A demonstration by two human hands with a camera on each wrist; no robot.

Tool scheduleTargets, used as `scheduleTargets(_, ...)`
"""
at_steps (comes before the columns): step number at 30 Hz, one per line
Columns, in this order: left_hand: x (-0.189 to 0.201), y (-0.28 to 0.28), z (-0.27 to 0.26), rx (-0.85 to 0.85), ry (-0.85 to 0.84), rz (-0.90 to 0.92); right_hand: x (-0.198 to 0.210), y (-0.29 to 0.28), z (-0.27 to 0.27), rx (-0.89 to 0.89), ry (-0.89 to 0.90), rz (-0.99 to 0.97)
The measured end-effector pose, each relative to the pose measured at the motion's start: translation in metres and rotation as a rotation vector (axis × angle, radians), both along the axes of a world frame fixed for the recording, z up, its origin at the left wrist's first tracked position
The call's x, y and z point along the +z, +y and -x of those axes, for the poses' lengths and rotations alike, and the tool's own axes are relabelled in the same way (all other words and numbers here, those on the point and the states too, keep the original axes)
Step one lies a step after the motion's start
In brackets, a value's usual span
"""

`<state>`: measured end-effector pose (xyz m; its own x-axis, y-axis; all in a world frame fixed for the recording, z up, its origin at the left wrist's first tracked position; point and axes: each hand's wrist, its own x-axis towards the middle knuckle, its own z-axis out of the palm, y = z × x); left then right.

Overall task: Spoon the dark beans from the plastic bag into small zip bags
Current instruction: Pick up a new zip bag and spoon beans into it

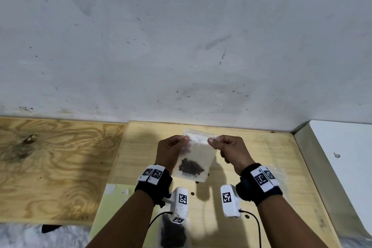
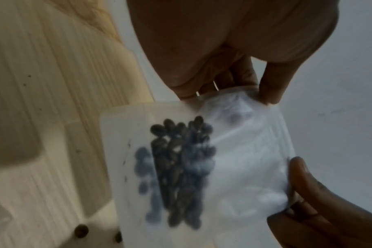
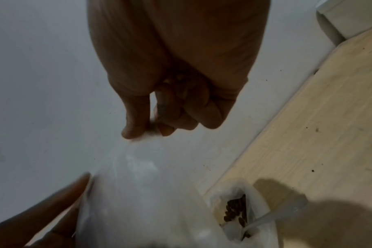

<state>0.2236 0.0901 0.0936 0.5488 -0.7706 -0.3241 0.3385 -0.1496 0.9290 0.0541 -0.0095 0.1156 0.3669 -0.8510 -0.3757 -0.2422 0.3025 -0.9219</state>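
Observation:
A small clear zip bag (image 1: 198, 153) hangs upright above the pale wooden board (image 1: 261, 157), with a clump of dark beans (image 1: 191, 167) in its bottom. My left hand (image 1: 184, 139) pinches its top left corner and my right hand (image 1: 211, 141) pinches its top right corner along the zip strip. The left wrist view shows the beans (image 2: 181, 167) through the bag (image 2: 244, 159). In the right wrist view my thumb and forefinger (image 3: 138, 129) pinch the bag's rim (image 3: 138, 184). The big plastic bag of beans (image 3: 236, 211) lies open on the board with a clear spoon (image 3: 274, 216) in it.
A few loose beans (image 1: 192, 193) lie on the board below the bag. Darker plywood (image 1: 50, 157) lies to the left and a white surface (image 1: 342, 157) to the right. A grey wall stands close behind. A pale yellow sheet (image 1: 112, 207) sits near the left forearm.

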Motion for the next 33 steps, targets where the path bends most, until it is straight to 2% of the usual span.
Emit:
scheduleTargets(4,-0.004,-0.002,0.0,-0.002,-0.102,-0.024,0.003,-0.001,0.001,0.019,0.016,0.035)
scheduleTargets(9,0.0,-0.005,0.0,0.048,-0.142,-0.046,0.0,0.002,-0.007,0.024,0.02,0.087)
scheduleTargets(12,-0.001,-0.004,-0.001,0.112,-0.034,-0.1,-0.006,0.013,-0.008,0.005,-0.036,0.092)
scheduleTargets(15,-0.008,0.006,-0.009,0.194,0.108,-0.174,-0.022,0.036,-0.004,0.166,-0.013,0.123)
scheduleTargets(17,-0.017,0.017,-0.012,0.131,0.092,-0.235,-0.036,0.052,-0.002,0.23,0.058,0.123)
scheduleTargets(22,-0.044,0.072,-0.011,-0.192,0.005,-0.355,-0.069,0.085,0.003,0.11,0.155,-0.122)
scheduleTargets(25,-0.064,0.113,-0.007,-0.264,-0.112,-0.406,-0.084,0.107,0.007,0.243,0.243,-0.167)
scheduleTargets(31,-0.09,0.174,-0.001,-0.275,-0.159,-0.517,-0.109,0.144,0.01,0.617,0.486,-0.075)
scheduleTargets(33,-0.094,0.182,0.001,-0.282,-0.198,-0.545,-0.115,0.152,0.01,0.69,0.56,-0.016)
